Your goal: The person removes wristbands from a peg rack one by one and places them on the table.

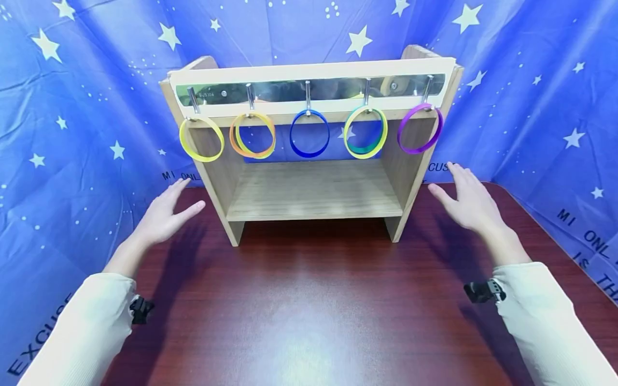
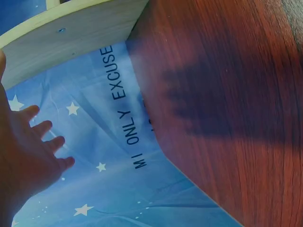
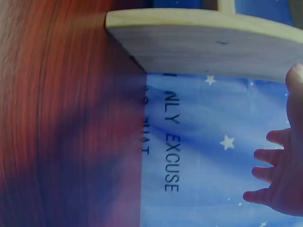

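Both hands hover apart over the table with straight fingers and hold nothing. My left hand is left of a wooden shelf stand; my right hand is on its right. A metal hook rail runs along the stand's top front. From its hooks hang a yellow ring at the far left, an orange ring with another yellow ring, a blue ring, a yellow-green ring with a teal ring, and a purple ring at the far right.
The stand rests at the back of a dark red-brown wooden table. Behind and around hangs a blue curtain with white stars and black lettering. Each white sleeve has a black strap mount at the wrist.
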`<state>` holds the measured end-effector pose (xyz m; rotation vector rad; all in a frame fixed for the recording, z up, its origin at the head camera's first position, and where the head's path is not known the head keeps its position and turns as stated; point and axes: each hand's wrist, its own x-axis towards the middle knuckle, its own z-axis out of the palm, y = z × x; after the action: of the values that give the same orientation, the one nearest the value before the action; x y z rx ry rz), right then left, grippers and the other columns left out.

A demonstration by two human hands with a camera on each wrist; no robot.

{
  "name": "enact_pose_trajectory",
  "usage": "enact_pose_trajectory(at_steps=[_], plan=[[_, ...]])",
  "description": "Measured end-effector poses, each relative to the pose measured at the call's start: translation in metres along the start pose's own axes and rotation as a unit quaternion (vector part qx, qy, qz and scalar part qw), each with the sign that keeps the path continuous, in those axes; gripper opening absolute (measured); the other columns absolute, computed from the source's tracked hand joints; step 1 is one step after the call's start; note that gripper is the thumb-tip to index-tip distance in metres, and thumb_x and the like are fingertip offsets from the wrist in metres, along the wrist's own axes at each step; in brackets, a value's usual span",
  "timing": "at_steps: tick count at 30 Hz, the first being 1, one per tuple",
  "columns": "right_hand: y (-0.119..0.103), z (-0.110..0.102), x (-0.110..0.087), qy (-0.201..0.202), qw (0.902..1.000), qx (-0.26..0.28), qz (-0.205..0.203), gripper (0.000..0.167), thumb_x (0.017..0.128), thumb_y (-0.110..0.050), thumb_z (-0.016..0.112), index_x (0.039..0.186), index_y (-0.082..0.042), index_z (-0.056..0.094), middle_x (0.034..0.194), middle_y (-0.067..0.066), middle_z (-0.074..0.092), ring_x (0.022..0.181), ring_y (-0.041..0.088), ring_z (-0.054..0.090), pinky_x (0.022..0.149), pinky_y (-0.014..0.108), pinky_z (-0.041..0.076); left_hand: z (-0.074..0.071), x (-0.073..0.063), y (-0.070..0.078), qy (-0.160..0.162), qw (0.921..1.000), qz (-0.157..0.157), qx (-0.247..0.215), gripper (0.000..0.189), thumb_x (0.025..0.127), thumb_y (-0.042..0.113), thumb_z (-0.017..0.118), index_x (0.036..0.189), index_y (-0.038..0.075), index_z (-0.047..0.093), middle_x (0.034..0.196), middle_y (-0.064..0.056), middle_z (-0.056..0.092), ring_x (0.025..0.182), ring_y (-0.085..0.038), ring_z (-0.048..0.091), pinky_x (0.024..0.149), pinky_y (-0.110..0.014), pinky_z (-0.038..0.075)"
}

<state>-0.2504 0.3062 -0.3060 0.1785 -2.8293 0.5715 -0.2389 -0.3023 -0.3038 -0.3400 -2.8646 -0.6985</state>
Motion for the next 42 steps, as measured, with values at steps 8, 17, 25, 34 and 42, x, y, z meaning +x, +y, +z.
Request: enact_pose_trajectory(at_steps=[8, 17, 25, 34, 42], plan=[[-0.019, -0.006, -0.011, 0.048, 0.9962, 0.072, -0.003, 0.07, 0.099, -0.048, 0.041, 0.151, -0.004, 0.024, 0.151, 0.03, 0.03, 0.139, 0.05, 0.027, 0.111, 0.063, 0.022, 0.008, 0.002, 0.008, -0.004, 0.9976, 0.007, -0.069, 0.079, 0.094, 0.041, 0.056, 0.153, 0.006, 0.018, 0.159, -0.025, 0.013, 0.147, -0.044, 0.013, 0.115, -0.065, 0.015], [-0.042, -0.008, -0.025, 0.143, 0.9801, 0.134, 0.032, 0.052, 0.098, -0.041, 0.049, 0.138, -0.008, 0.049, 0.134, 0.026, 0.054, 0.117, 0.021, 0.06, 0.093, 0.038, 0.044, 0.01, 0.005, 0.022, -0.013, 0.9887, -0.029, -0.147, 0.075, 0.094, 0.04, 0.057, 0.154, 0.015, 0.018, 0.154, -0.022, 0.031, 0.141, -0.044, 0.03, 0.11, -0.064, 0.028], [-0.061, -0.011, -0.027, 0.206, 0.9535, 0.219, 0.011, 0.041, 0.094, -0.029, 0.059, 0.127, -0.005, 0.058, 0.111, -0.014, 0.069, 0.088, -0.028, 0.047, 0.076, -0.003, 0.038, 0.008, 0.009, 0.032, 0.012, 0.9704, -0.041, -0.238, 0.063, 0.097, 0.029, 0.056, 0.151, 0.011, 0.028, 0.147, -0.014, 0.045, 0.13, -0.016, 0.05, 0.104, -0.029, 0.043], [-0.078, -0.021, -0.026, 0.227, 0.9199, 0.32, -0.014, 0.03, 0.088, -0.012, 0.067, 0.117, -0.006, 0.063, 0.09, -0.031, 0.062, 0.089, -0.015, 0.059, 0.075, 0.002, 0.046, 0.003, 0.017, 0.034, 0.017, 0.9338, -0.038, -0.355, 0.046, 0.096, 0.025, 0.058, 0.139, 0.02, 0.045, 0.119, 0.021, 0.056, 0.104, 0.011, 0.053, 0.09, -0.01, 0.041], [-0.09, -0.027, -0.024, 0.23, 0.8922, 0.388, -0.027, 0.025, 0.085, -0.004, 0.068, 0.108, -0.013, 0.065, 0.089, -0.022, 0.069, 0.086, -0.008, 0.064, 0.071, 0.006, 0.048, 0.007, 0.024, 0.031, 0.006, 0.8214, 0.022, -0.57, 0.03, 0.095, -0.002, 0.05, 0.117, 0.018, 0.056, 0.107, 0.009, 0.065, 0.098, -0.001, 0.062, 0.088, -0.013, 0.05]])
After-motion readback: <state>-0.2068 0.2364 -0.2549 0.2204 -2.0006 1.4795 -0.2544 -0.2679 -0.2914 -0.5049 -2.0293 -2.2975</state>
